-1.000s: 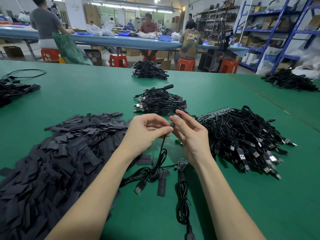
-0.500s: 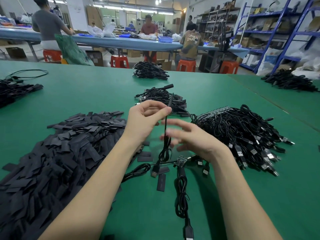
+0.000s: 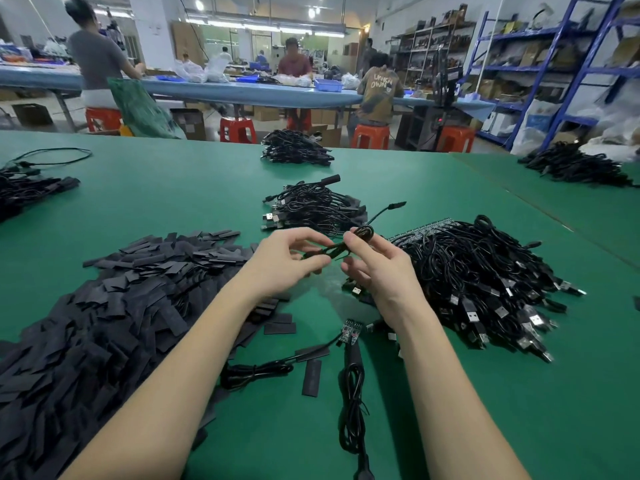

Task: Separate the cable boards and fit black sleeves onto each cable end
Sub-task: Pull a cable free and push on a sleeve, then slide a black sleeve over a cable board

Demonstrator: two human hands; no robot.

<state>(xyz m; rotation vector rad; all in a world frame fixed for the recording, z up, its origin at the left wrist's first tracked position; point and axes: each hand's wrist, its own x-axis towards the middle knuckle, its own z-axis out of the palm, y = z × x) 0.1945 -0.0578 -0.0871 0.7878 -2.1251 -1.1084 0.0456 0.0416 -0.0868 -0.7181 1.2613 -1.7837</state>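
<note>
Above the green surface [image 3: 173, 188], near its middle: 2 bare hands raised together, both gripping 1 bundled black cable [image 3: 349, 245]. Left hand [image 3: 280, 261] with fingers curled, pinching the left part of the bundle between thumb and fingertips. Right hand [image 3: 379, 268] with index finger and thumb closed on the looped right part of the bundle, other fingers loosely bent. Sleeved cable end [image 3: 389, 208] sticking up and away to the right, past the right hand, clear of the surface.

To the left: large heap of flat black sleeves [image 3: 104, 306], spread wide, a few loose ones scattered near the left forearm. To the right: big pile of black cables with USB plugs [image 3: 485, 282], a strip of joined boards [image 3: 426, 226] at its far edge. Just beyond the hands: smaller pile of cables [image 3: 311, 209]. Nearer, between the forearms: 2 small joined boards [image 3: 350, 331] lying flat, a coiled cable [image 3: 351, 403] trailing from each, 1 toward the viewer, 1 to the left. Farther off: more cable heaps on the surface. Background: seated people at a long blue table [image 3: 242, 91], orange stools, blue shelving.
</note>
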